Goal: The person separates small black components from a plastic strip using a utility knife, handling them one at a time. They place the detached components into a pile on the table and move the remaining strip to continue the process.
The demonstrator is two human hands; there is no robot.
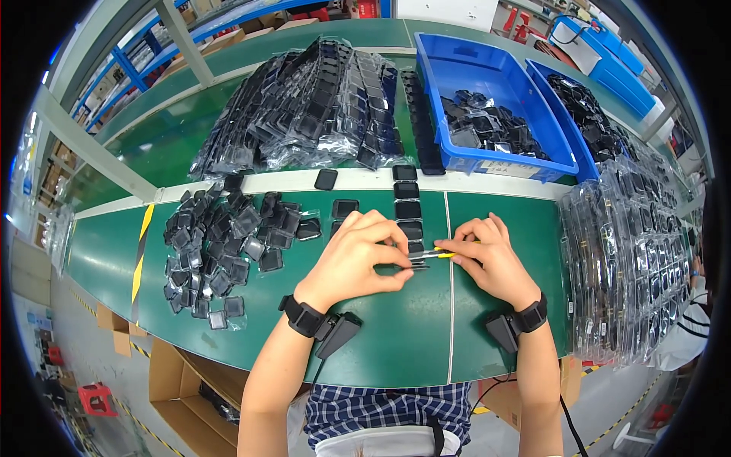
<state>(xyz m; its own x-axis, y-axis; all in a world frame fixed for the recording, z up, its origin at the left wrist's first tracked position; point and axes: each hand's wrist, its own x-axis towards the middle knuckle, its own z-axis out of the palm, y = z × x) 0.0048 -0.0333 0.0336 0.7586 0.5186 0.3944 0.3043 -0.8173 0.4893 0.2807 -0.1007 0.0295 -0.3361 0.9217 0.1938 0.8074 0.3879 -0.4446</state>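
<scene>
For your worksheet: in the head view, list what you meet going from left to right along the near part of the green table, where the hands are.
Loose pile of small black square parts → left hand → yellow-handled tool → right hand → stack of clear bagged black parts.

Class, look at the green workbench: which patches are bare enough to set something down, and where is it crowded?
Bare green table lies along the near edge between the wrists, and at the far left beyond the loose pile of small black square parts. Crowded: the bagged black stacks behind, the blue plastic bin, and the bagged stacks at right.
</scene>
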